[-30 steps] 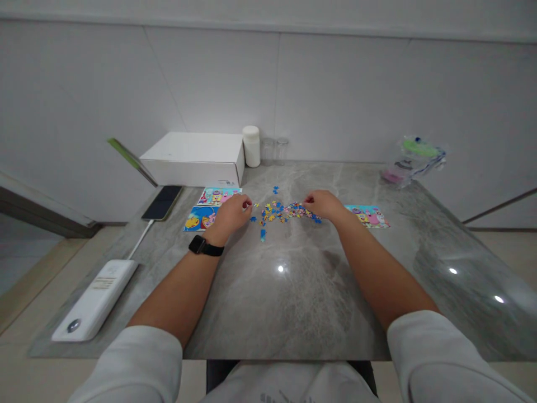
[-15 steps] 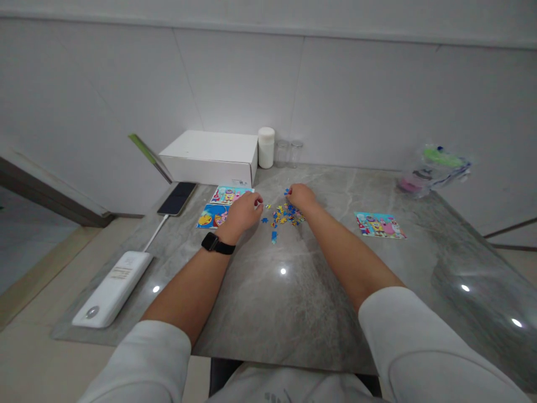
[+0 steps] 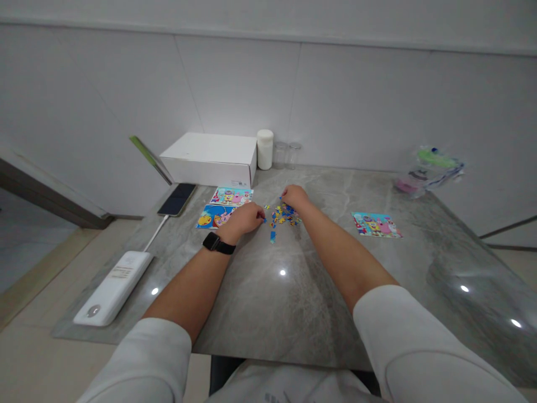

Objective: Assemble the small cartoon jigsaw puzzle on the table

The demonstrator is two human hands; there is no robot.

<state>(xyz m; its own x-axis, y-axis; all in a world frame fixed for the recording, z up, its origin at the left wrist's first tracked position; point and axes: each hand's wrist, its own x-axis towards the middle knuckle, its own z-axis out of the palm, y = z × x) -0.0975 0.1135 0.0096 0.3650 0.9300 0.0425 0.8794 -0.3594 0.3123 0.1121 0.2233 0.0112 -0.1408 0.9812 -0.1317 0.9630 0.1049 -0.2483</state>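
A small heap of jigsaw puzzle pieces [image 3: 285, 215], blue, yellow and multicoloured, lies in the middle of the grey table. My left hand [image 3: 250, 217], with a black watch at the wrist, is at the heap's left side, its fingertips closed on a blue puzzle piece [image 3: 264, 220] at table level. Behind the heap my right hand [image 3: 296, 196] pinches another blue puzzle piece [image 3: 281, 197], mostly hidden by the fingers. Nearer to me lies a joined blue strip of pieces [image 3: 273, 237]. Partly behind my left hand are two cartoon picture cards [image 3: 216, 216].
Another picture card [image 3: 376, 225] lies to the right. At the back stand a white box [image 3: 210, 157], a white bottle [image 3: 264, 150] and two clear glasses [image 3: 287, 155]. A phone [image 3: 178, 199] is cabled to a power bank [image 3: 113, 288] on the left. A plastic bag [image 3: 430, 170] sits far right.
My right hand went from the heap's right side to behind it, taking up a blue piece there, then shifted slightly left. My left hand lowered towards me onto a blue piece. The view turned.
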